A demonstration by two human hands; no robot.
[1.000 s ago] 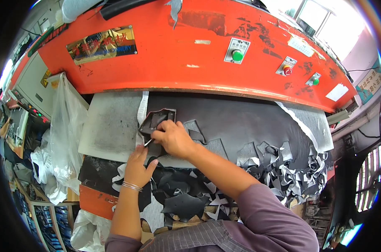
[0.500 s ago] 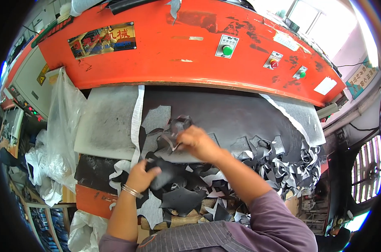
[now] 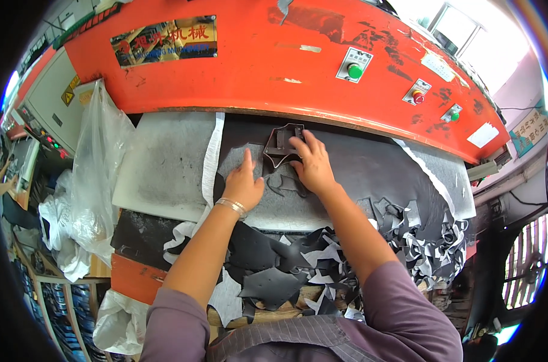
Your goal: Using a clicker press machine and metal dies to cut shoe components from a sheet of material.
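Note:
A dark metal cutting die [image 3: 280,150] with a shaped outline and crossbars lies on the black leather-like sheet [image 3: 364,172], close to the machine's edge. My right hand [image 3: 315,168] grips its right side, thumb below and fingers above. Just left of the die, my left hand [image 3: 242,184] rests low over the board with the index finger stretched out, holding nothing. Grey cut-out areas show around the die and between my hands. Cut black pieces [image 3: 271,286] lie heaped below my forearms.
An orange press beam [image 3: 256,72] with green and red buttons spans the far side, low over the pale cutting board [image 3: 159,169]. Scrap strips [image 3: 428,247] pile up at the right. Clear plastic bags [image 3: 93,181] hang at the left.
My right hand has moved away from me and right, setting the die on the sheet. My left hand has left the cut pieces near the front edge and moved up beside it. The view has shifted.

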